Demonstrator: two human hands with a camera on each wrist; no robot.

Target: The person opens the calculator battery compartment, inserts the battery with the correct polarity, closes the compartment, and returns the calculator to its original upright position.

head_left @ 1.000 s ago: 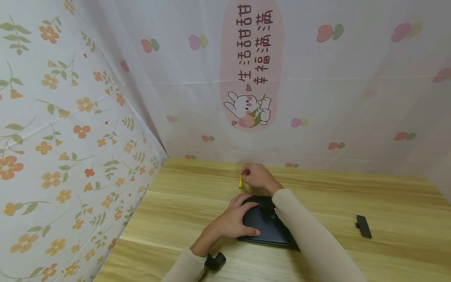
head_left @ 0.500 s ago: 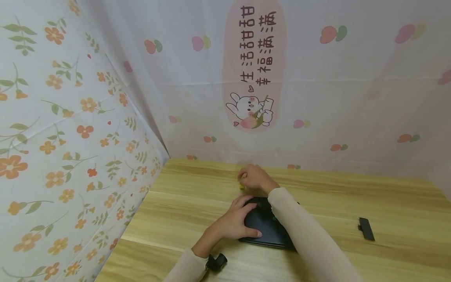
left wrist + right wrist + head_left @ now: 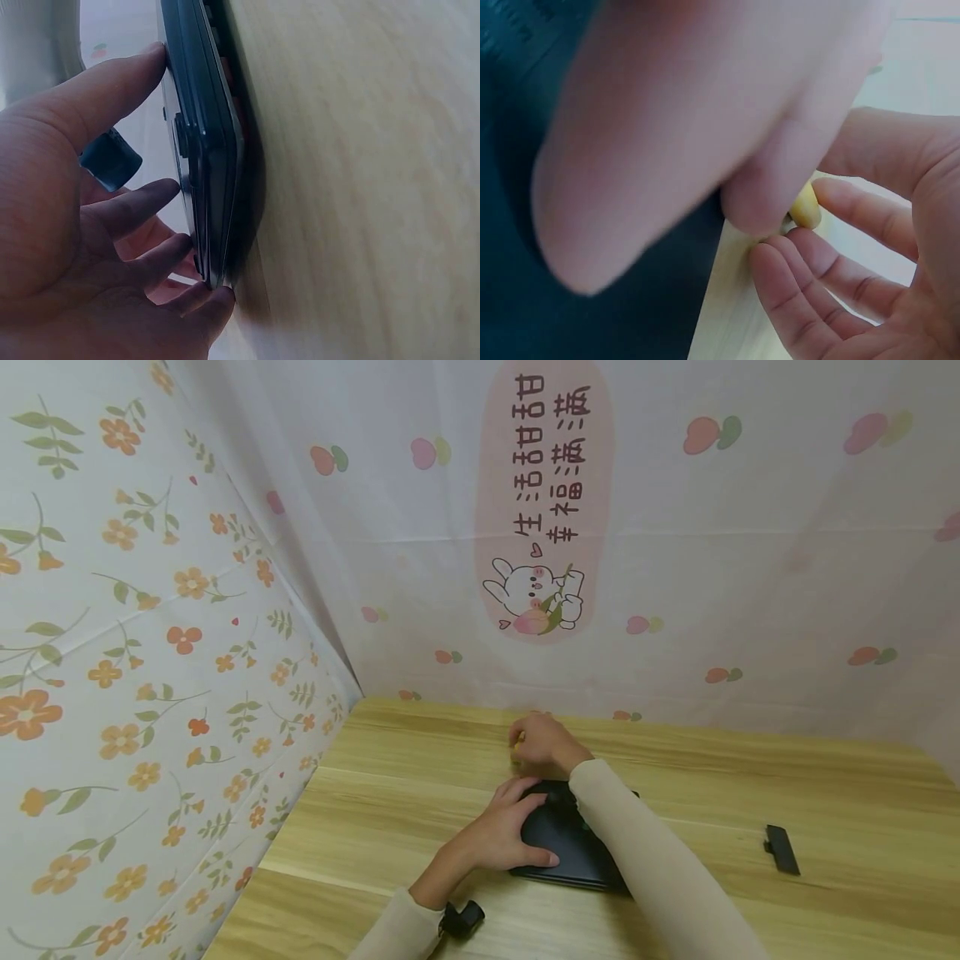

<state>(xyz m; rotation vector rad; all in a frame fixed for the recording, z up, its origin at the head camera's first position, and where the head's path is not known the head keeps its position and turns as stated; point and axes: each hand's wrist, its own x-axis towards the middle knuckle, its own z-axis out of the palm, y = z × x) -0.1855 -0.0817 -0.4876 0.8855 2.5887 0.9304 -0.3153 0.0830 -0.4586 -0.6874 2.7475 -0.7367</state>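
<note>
A black calculator (image 3: 557,843) lies on the wooden table with its back up. In the left wrist view, keys show under its edge. My left hand (image 3: 501,837) rests spread on its left part, thumb toward the near edge and fingertips touching the back. Just beyond the calculator's far edge, my right hand (image 3: 546,743) pinches a small yellow battery (image 3: 807,207), mostly hidden by the fingers. The right forearm hides the calculator's right side. Off to the right lies a small black battery cover (image 3: 783,850) with a tab.
The wooden table (image 3: 390,793) reaches back to a white patterned curtain (image 3: 420,568), close behind my right hand. A flowered curtain (image 3: 150,693) hangs along the left edge. A black wrist camera (image 3: 462,920) sits at my left wrist.
The yellow battery showed upright below my right fingers; now the fingers cover most of it. My left hand stays on the calculator. The whole head view has shifted slightly.
</note>
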